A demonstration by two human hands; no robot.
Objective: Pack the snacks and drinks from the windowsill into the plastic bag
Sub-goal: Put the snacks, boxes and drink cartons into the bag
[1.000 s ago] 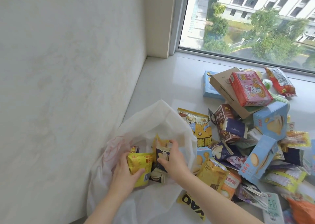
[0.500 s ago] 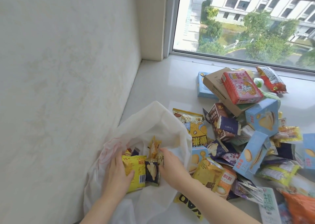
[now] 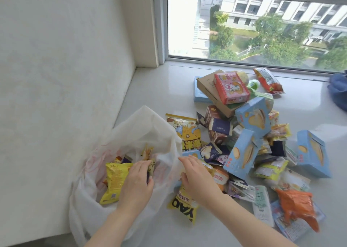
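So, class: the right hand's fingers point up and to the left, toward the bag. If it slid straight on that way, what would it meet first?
Most likely the rim of the white plastic bag: the right hand has its fingertips almost at it, though depth is hard to judge.

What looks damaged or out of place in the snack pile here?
Two light blue biscuit boxes look torn open: one leaning mid-pile and one at the right edge, their front panels split. A dark blue fabric item by the window isn't a snack.
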